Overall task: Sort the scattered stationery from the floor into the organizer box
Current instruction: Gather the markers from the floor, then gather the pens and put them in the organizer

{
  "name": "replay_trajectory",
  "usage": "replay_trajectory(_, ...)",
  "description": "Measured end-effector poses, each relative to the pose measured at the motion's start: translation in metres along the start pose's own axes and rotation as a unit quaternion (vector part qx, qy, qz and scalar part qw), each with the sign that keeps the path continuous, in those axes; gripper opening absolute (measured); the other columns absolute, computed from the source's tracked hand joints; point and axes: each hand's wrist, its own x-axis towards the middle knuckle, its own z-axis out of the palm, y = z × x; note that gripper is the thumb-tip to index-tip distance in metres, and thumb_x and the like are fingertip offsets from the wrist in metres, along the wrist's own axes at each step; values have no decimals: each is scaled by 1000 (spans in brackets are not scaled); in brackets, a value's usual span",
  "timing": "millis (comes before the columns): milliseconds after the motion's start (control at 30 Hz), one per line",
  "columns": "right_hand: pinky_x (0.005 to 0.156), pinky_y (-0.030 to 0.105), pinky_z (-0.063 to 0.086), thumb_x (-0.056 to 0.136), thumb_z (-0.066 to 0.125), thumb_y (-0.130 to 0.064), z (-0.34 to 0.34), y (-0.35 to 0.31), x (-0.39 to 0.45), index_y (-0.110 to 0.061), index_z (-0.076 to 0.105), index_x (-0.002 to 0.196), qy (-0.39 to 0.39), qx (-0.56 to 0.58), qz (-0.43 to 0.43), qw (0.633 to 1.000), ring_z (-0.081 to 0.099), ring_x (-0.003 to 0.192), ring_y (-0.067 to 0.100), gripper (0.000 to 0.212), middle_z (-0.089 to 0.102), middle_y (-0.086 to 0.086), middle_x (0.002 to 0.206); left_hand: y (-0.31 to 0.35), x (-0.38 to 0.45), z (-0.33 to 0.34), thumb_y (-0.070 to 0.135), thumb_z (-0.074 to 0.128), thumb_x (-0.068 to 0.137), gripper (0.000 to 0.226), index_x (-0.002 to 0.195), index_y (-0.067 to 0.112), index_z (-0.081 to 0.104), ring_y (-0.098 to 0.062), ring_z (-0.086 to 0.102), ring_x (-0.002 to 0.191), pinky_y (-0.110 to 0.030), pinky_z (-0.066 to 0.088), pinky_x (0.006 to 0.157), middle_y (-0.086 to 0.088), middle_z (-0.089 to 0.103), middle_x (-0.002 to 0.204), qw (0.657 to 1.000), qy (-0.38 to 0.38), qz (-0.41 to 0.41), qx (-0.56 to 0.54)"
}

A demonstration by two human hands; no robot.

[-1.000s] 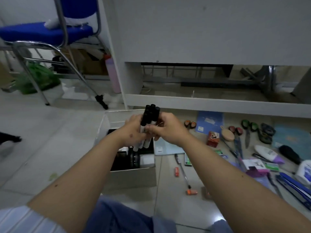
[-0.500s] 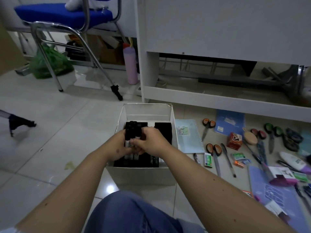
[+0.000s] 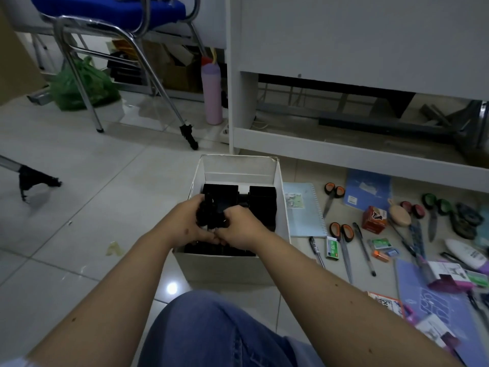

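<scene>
A: Since a second ago, bundle of black-capped markers [image 3: 209,215] has dropped from chest height into white cardboard organizer box [image 3: 239,166]. Left hand [image 3: 185,223] and right hand [image 3: 239,229] both clench it.

B: Axis upright, near-left black compartment below fingers. Orange-handled scissors [image 3: 341,233] lie right on the floor, not blocking.

Tiled floor [image 3: 87,234]: white organizer box [image 3: 219,268] set on it; right of box, notebook [image 3: 304,210], orange-handled scissors [image 3: 341,234], pens, staple box [image 3: 333,249] scattered.
</scene>
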Motion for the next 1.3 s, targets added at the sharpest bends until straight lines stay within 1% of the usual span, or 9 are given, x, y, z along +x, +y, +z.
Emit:
replay_trajectory(200, 73, 33, 51, 81, 58, -8, 3, -5, -5, -3, 63, 102, 8, -19, -8, 1000, 62, 85, 27, 22, 66, 19, 98, -8, -4, -10, 0, 84, 61, 66, 119, 13, 55, -20, 55, 65, -26, 47, 67, -3, 52, 86, 999, -4, -20, 30)
replay_trajectory(333, 73, 27, 45, 82, 57, -4, -1, -4, -12, -5, 62, 112, 39, -33, -31, 998, 61, 99, 29, 30, 65, 16, 106, -4, -8, -7, -1, 80, 67, 56, 113, 17, 56, -12, 54, 58, -17, 45, 60, 1, 51, 85, 1000, 12, -5, 28)
replay_trajectory(400, 82, 27, 45, 84, 55, -3, -5, -4, -16, -6, 56, 123, 51, -33, -31, 998, 57, 107, 26, 39, 62, 13, 114, 0, -10, -6, -1, 77, 70, 50, 113, 17, 57, -6, 51, 53, -10, 43, 55, -1, 51, 90, 999, 27, 8, 40)
replay_trajectory(500, 93, 33, 47, 87, 54, -4, -12, -2, -22, -3, 48, 129, 69, -22, -23, 997, 56, 109, 27, 43, 59, 13, 118, 7, -12, -4, 5, 75, 74, 53, 122, 16, 54, -12, 49, 71, -10, 38, 61, -4, 46, 107, 995, 53, 16, 82)
replay_trajectory(600, 92, 28, 44, 88, 55, -8, -19, 1, -29, -7, 43, 136, 85, 3, -22, 996, 56, 111, 24, 49, 57, 10, 123, 19, -12, -2, 10, 71, 78, 54, 127, 16, 50, -16, 46, 93, -18, 37, 81, -1, 39, 112, 990, 103, 29, 94)
replay_trajectory(900, 89, 30, 50, 86, 57, -3, -81, 51, -68, -5, 56, 122, 152, 0, 2, 988, 61, 101, 22, 36, 64, 10, 111, 95, 5, 65, 8, 62, 83, 32, 114, 15, 59, -22, 47, 113, -33, 40, 100, 2, 43, 109, 981, 151, 120, 29)
replay_trajectory(1100, 79, 24, 46, 85, 54, -2, -107, 114, -96, -5, 62, 114, 200, -20, 80, 976, 61, 94, 19, 30, 66, 10, 106, 127, 12, 145, 6, 60, 85, 29, 113, 10, 59, -12, 43, 94, -17, 34, 83, -3, 47, 109, 988, 64, 140, -18)
replay_trajectory(1233, 81, 22, 41, 84, 54, -1, -101, 159, -108, -3, 66, 109, 178, -59, 124, 975, 58, 94, 20, 28, 65, 6, 94, 127, 17, 195, 4, 57, 87, 21, 107, 11, 56, -14, 47, 72, -13, 40, 56, -4, 48, 99, 989, 0, 8, -145)
replay_trajectory(1300, 78, 20, 38, 84, 53, -3, -95, 180, -110, -5, 67, 109, 154, -85, 149, 973, 59, 101, 22, 28, 67, 10, 103, 118, 20, 215, 2, 56, 87, 18, 102, 13, 53, -14, 48, 67, -9, 41, 50, -4, 48, 94, 982, -21, -56, -181)
